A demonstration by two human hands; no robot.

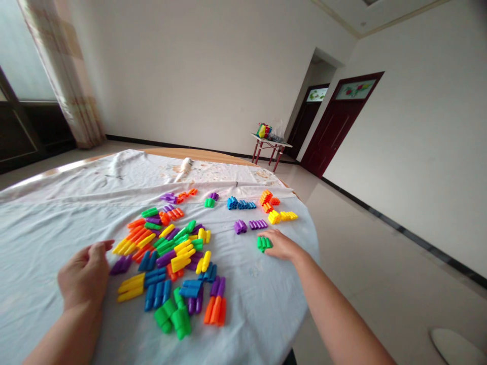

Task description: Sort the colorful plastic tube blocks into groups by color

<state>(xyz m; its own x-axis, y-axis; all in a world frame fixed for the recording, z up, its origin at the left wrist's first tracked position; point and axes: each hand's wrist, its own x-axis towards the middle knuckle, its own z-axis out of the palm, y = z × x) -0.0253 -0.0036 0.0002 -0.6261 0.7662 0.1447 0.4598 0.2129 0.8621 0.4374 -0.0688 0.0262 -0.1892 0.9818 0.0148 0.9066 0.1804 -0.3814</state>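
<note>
My right hand (281, 246) is at the right of the table, its fingers closed around a green block of joined plastic tubes (264, 244). Just beyond it lie two purple pieces, a purple bundle (240, 226) and a flat purple row (258, 224). My left hand (85, 271) rests on the cloth at the left with its fingers curled in, and nothing shows in it. Close to its fingertips sits a purple piece (120, 264), at the edge of a loose pile of bullet-shaped plastic blocks, among them yellow blocks (181, 256) and green blocks (175, 317).
Farther back stand blue pieces (240, 204), orange pieces (267, 200), yellow pieces (282, 216) and a green-and-purple pair (210, 201). A wrinkled pale cloth (45, 228) covers the round table. A small side table (271, 142) with bags stands near the doors.
</note>
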